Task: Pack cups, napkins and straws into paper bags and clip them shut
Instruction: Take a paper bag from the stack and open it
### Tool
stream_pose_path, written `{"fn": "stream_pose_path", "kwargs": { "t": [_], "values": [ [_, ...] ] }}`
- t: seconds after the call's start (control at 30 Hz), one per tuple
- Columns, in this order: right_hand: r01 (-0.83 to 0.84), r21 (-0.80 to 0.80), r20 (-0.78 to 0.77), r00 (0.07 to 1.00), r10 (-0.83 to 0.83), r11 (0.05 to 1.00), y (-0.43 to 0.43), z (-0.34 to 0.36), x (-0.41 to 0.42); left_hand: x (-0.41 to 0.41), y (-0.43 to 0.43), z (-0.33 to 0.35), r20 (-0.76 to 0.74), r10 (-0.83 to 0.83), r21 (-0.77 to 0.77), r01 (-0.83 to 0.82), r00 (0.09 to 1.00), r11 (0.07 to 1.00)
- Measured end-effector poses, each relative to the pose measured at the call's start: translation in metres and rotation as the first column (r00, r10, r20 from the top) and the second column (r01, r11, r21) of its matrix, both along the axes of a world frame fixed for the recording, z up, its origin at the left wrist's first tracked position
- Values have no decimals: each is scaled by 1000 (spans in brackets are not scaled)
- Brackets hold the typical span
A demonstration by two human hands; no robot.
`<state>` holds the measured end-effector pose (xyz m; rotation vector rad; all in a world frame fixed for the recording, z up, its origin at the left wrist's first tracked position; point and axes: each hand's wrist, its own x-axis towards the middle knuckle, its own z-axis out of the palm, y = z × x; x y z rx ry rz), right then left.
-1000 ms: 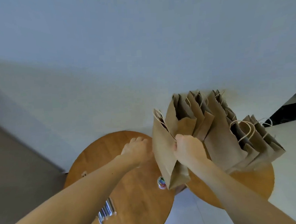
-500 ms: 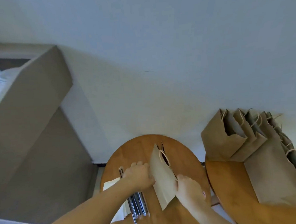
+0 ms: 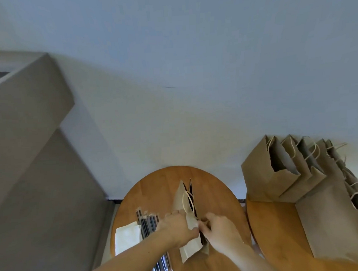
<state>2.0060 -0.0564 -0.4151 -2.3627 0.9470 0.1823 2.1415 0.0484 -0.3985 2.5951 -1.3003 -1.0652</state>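
A flat brown paper bag (image 3: 184,201) with twine handles stands over the round wooden table (image 3: 156,190), its top edges slightly parted. My left hand (image 3: 177,228) grips the bag's left side panel. My right hand (image 3: 219,229) pinches the bag's right edge, close against the left hand. A bundle of wrapped dark straws (image 3: 149,221) lies on the table left of the bag, partly under my left forearm. A stack of white napkins (image 3: 127,236) lies beside the straws. No cup shows.
Several brown paper bags (image 3: 280,177) stand open on a second wooden table (image 3: 267,224) to the right. A pale wall runs behind both tables. A grey upholstered block (image 3: 29,153) fills the left side.
The view swung left from the right table to the left table. Both hands carried one bag off the group and now hold it closer together, parting its top.
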Motion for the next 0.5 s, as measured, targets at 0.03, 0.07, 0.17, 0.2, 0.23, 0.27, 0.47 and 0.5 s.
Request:
{"fn": "stream_pose_path", "kwargs": {
  "t": [0.03,0.07,0.17,0.2,0.23,0.27,0.47,0.5],
  "values": [
    [14,56,30,999,-16,998,-5,-2,0,-2,-5,0,-17,25,-1,-25,1000,1000],
    [37,121,58,997,-44,992,-10,-4,-1,-4,-8,0,-36,50,-5,-50,998,999],
    [73,278,89,991,-101,958,-21,-11,-4,-9,-14,0,-67,122,3,-122,990,992],
    [75,316,98,989,-111,946,-24,-13,-5,-10,-15,-1,-66,143,14,-143,987,990],
    [76,348,109,987,-121,934,-27,-15,-6,-12,-16,-2,-68,167,21,-166,984,986],
    [74,362,117,985,-123,929,-29,-16,-6,-13,-17,-3,-67,190,22,-189,979,982],
    [-15,162,81,997,2,987,-38,-12,-6,-16,-12,-18,-151,326,29,-326,933,945],
    [-40,114,60,998,33,993,-38,-9,-5,-16,-11,-19,-188,365,30,-366,912,930]
  ]
}}
